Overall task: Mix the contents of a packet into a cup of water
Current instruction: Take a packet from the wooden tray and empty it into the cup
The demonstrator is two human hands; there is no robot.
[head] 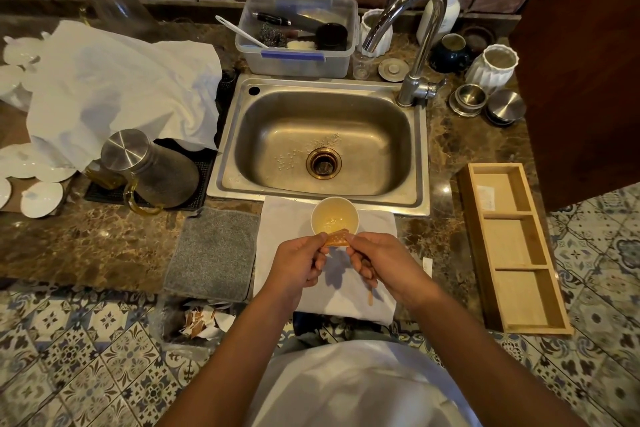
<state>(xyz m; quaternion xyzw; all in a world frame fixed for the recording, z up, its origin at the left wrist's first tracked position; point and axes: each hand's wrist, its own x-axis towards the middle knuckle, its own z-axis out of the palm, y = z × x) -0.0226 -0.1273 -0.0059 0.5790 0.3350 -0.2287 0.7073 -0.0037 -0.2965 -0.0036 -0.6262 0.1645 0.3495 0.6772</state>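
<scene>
A white cup (334, 208) of pale yellowish liquid stands on a white cloth (277, 239) just in front of the sink. Both hands pinch a small orange packet (336, 238) over the cup's near rim. My left hand (298, 262) grips the packet's left end, and my right hand (379, 262) grips its right end. A thin wooden stick (370, 296) pokes out below my right hand; I cannot tell whether the fingers hold it or it lies on the cloth.
A steel sink (322, 144) with a tap (415, 45) lies behind the cup. A grey mat (213, 253) is left of the cloth, a lidded jug (152, 166) further left. A wooden tray (512, 246) sits right. A plastic tub (298, 35) stands behind the sink.
</scene>
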